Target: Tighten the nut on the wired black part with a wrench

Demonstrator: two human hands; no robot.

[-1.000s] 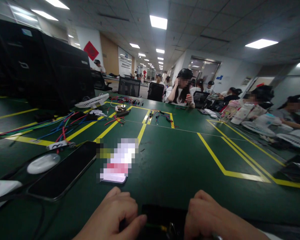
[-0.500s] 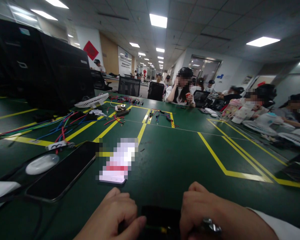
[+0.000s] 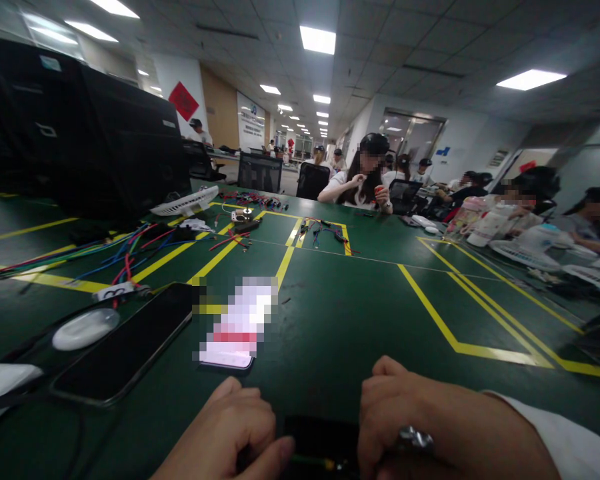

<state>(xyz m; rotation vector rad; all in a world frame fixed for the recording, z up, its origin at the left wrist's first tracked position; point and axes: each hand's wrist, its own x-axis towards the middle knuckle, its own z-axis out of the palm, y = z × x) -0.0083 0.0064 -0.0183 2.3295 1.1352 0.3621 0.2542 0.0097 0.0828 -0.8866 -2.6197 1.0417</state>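
At the bottom edge, my left hand (image 3: 243, 427) is closed, fingers curled and thumb pointing right. A thin green-yellow wire (image 3: 313, 460) runs from its thumb tip toward my right hand. My right hand (image 3: 405, 417) is also closed, its knuckles forward. A shiny metal piece (image 3: 415, 438) shows at its near side; the rest is covered, so its kind is unclear. Between the hands lies a dark patch whose nature I cannot make out. Just beyond my left hand rests a lit phone (image 3: 230, 361), its screen blurred out.
A dark phone (image 3: 125, 343) and a white oval case (image 3: 86, 329) lie at left. Coloured wires (image 3: 125, 253) and a large black computer case (image 3: 100, 133) stand behind. Yellow tape (image 3: 495, 353) marks the green table (image 3: 340, 320). A person (image 3: 360, 180) sits opposite.
My right hand has shifted slightly left and up, and the metal piece with it. My left hand barely moved. The person opposite has lowered a hand from their head.
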